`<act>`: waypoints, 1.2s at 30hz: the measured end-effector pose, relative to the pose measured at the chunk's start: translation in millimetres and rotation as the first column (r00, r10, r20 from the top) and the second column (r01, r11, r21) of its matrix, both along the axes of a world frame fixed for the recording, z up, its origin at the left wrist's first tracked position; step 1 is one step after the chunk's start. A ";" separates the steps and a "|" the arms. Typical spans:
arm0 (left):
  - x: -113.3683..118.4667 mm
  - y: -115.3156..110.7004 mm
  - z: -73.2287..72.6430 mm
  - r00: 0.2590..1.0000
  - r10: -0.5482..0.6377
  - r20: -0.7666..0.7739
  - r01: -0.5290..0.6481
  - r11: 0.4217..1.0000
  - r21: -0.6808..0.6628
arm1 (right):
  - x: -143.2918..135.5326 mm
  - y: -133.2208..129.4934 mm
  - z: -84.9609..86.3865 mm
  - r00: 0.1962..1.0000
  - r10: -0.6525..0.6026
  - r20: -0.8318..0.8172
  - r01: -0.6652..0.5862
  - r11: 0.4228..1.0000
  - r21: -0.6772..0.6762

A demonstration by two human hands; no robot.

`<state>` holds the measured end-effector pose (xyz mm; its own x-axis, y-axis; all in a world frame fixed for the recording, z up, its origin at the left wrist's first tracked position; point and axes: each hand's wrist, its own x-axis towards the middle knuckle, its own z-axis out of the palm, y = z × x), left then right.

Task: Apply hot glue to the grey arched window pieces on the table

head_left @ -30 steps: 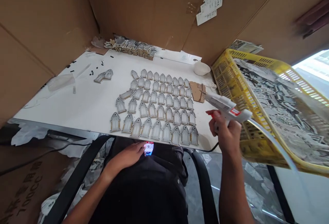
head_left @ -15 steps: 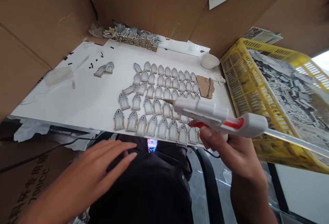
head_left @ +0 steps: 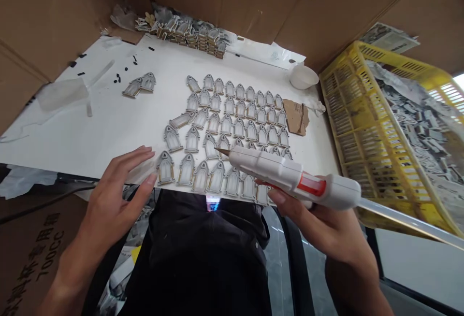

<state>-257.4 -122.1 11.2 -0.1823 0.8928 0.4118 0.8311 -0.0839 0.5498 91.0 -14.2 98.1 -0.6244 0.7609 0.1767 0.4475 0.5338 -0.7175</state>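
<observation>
My right hand is wrapped round a white and red hot glue gun, a clear glue stick jutting from its back end. The gun's tip points left, over the rows of small grey arched window-shaped pieces laid out on the white table. Some pieces lie hidden behind the gun. At the table's front edge, my left hand is open and holds nothing, fingers apart. Its fingertips are just left of the nearest arched piece; whether they touch the table I cannot tell.
Stacked arched pieces line the back cardboard wall. Two more pieces lie at left near small black bits. A white bowl and torn cardboard are at right, beside a yellow crate full of grey parts.
My left hand has moved up and left, from above my lap to the table's front edge. The glue gun in my right hand has shifted slightly left and down.
</observation>
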 end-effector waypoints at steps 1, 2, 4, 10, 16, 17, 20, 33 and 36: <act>1.3 -1.0 -2.9 1.000 0.009 0.012 -0.009 1.000 0.007 | 1.5 -0.1 -1.0 1.000 -0.007 -0.003 0.007 1.000 -0.009; 3.5 -2.5 -5.0 1.000 0.012 0.019 -0.012 1.000 0.028 | 3.3 -0.3 -1.9 1.000 -0.022 -0.009 0.022 1.000 -0.014; 9.6 -6.2 -7.2 1.000 -0.007 0.011 0.006 0.993 0.118 | 7.4 -0.3 -3.8 0.997 -0.069 -0.032 0.068 0.997 -0.019; 21.0 -7.4 -8.6 0.998 -0.009 -0.068 0.023 0.980 0.199 | 19.4 -1.3 -11.0 0.982 -0.166 -0.090 0.155 0.981 -0.118; 14.6 4.0 -9.8 1.000 0.030 -0.008 -0.028 0.981 0.194 | 18.0 -5.9 -18.4 0.996 -0.088 -0.013 0.088 0.996 0.008; 13.3 5.6 -10.9 1.000 0.024 -0.017 -0.021 0.980 0.198 | 15.7 -5.9 -18.1 0.997 -0.073 -0.002 0.073 0.997 0.031; 12.0 7.9 -14.9 0.998 0.000 -0.055 0.011 0.981 0.196 | 7.6 -3.7 -14.9 0.999 -0.038 0.015 0.038 0.998 0.042; 6.4 26.3 -10.5 0.997 -0.068 -0.043 0.075 0.979 0.192 | -20.7 28.5 -9.5 0.975 -0.056 0.214 0.036 0.995 0.096; -0.4 40.0 -8.1 0.986 -0.133 -0.103 0.147 0.979 0.143 | -31.8 36.0 -13.2 0.967 -0.024 0.253 0.003 0.996 0.085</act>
<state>-257.8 -82.1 3.1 -0.0146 0.8337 0.5520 0.8520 -0.2786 0.4433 59.2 21.9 85.0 -0.6467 0.7589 0.0768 0.6167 0.5795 -0.5328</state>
